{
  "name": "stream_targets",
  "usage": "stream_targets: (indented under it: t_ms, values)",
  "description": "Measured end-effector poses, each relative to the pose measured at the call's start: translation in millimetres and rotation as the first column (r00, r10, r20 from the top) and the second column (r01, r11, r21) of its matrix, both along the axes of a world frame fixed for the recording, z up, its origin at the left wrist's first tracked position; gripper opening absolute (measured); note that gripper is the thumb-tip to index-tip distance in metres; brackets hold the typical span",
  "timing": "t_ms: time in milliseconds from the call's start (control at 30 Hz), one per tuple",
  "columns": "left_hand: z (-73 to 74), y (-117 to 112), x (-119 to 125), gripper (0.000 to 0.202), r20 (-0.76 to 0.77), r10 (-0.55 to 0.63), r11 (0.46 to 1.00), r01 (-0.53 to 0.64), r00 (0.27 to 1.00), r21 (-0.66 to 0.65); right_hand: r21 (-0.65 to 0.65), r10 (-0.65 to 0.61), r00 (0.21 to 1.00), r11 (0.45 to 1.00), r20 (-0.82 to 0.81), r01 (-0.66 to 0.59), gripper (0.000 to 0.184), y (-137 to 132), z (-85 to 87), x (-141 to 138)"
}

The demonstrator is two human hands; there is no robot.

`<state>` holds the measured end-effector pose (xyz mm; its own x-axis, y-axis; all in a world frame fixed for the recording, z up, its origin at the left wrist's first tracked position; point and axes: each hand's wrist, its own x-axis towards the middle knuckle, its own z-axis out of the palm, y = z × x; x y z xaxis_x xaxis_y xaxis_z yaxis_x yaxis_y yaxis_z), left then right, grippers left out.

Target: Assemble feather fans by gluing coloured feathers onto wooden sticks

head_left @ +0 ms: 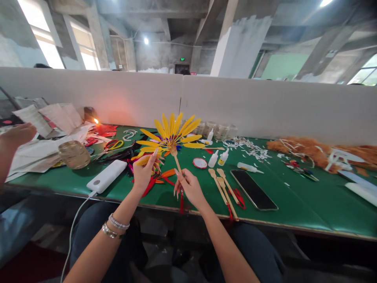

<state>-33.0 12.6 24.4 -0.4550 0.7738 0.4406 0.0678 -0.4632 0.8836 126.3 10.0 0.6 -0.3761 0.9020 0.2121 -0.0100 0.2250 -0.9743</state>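
My right hand (191, 188) is closed around the wooden handle of a feather fan (176, 127), holding it upright above the table. Long yellow feathers spread from the top of the handle, and a red tassel (182, 203) hangs below. My left hand (143, 173) is closed at the fan's lower left, its fingers about a yellow feather (143, 160); whether that feather is joined to the fan is hard to see. Beneath my hands lie loose red and orange feathers (167, 173). To the right rest several wooden handles (221, 188) with red tassels.
A lit flame (96, 121) burns at the back left, near papers and scissors (114, 145). A glass jar (74, 154), a cabled white power bank (107, 176), glue bottles (223, 157) and a phone (253, 189) lie about. Another person's hand (18, 133) is at far left.
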Motion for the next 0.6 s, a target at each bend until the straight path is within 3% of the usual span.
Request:
stream_targets:
  t_ms: [267, 600]
  values:
    - [-3.3, -3, 5, 0.031, 0.046, 0.101, 0.993, -0.104, 0.994, 0.064, 0.023, 0.05, 0.998, 0.998, 0.044, -0.051, 0.028, -7, -6.4, -9]
    - [-5.1, -4, 7, 0.031, 0.003, 0.135, 0.99, -0.135, 0.991, 0.044, 0.013, 0.069, 0.996, 0.998, 0.048, -0.069, 0.03, -12, -2.3, -12]
